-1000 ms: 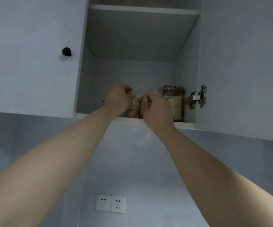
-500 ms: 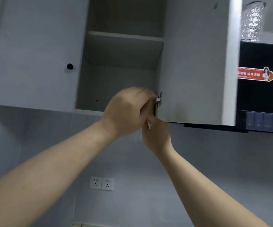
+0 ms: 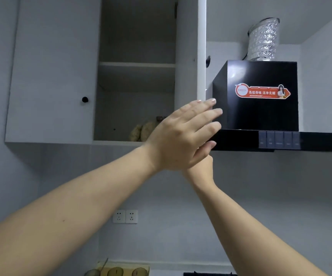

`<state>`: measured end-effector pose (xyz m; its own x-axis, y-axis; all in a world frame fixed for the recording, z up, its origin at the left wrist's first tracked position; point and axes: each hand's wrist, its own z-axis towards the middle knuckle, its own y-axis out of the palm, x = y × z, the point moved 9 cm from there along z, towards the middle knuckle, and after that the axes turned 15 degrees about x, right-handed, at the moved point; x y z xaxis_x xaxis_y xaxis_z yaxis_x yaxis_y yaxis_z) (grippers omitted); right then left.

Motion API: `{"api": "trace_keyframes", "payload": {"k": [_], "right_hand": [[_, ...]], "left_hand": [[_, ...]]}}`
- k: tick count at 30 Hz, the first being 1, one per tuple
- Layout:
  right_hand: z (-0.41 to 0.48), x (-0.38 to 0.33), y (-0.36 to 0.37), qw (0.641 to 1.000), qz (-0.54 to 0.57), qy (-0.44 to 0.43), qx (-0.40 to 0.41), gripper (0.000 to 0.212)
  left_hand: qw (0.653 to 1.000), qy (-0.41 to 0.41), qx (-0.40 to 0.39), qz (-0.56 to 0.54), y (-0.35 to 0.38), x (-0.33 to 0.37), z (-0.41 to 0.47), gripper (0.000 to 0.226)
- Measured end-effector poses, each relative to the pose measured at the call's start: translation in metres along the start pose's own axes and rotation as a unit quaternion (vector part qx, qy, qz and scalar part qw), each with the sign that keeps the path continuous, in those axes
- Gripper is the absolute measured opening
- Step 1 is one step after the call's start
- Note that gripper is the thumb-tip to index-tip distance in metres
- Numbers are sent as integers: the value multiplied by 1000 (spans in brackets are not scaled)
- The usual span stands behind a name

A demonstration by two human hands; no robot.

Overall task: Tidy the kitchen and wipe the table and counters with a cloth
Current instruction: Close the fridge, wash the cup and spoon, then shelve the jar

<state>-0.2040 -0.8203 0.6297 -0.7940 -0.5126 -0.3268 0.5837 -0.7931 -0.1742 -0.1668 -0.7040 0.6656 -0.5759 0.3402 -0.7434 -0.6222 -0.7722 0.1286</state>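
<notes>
**Both hands at the open cabinet door**

Overhead, I see my left hand (image 3: 183, 134) raised with fingers spread apart and flat against the lower edge of the white wall-cabinet door (image 3: 201, 48), which stands edge-on to me. My right hand (image 3: 201, 166) sits just beneath and is mostly hidden behind the left, so I cannot tell its finger state. A clear bag of pale dried food (image 3: 143, 130) rests on the lower shelf (image 3: 117, 142), near its front right corner. Beside the door hangs the black range hood (image 3: 260, 116).
</notes>
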Motion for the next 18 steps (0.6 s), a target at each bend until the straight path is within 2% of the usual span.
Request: {"api": "trace_keyframes", "payload": {"k": [3, 6, 8, 10, 12, 13, 15, 18], "right_hand": [[0, 6, -8, 998, -55, -2, 0, 9], [0, 11, -14, 998, -65, 21, 14, 22], [2, 0, -15, 996, -82, -16, 26, 29], [1, -14, -10, 992, -93, -71, 35, 27], [2, -14, 4, 996, -44, -70, 24, 9], [2, -9, 13, 999, 14, -46, 15, 10], [-1, -2, 33, 993, 114, -1, -12, 43], [-4, -7, 63, 989, 127, -18, -67, 61]], "left_hand": [[999, 31, -34, 21, 11, 3, -3, 26], [997, 63, -29, 39, 9, 5, -10, 21], [996, 75, -17, 49, 2, 6, -16, 16], [996, 72, 1, 57, -8, 3, -23, 14], [995, 61, 16, 71, -21, -6, -32, 14], [995, 54, 24, 81, -27, -12, -38, 14], [994, 36, 34, 102, -39, -25, -49, 15], [990, 3, 34, 140, -49, -38, -66, 28]]}}
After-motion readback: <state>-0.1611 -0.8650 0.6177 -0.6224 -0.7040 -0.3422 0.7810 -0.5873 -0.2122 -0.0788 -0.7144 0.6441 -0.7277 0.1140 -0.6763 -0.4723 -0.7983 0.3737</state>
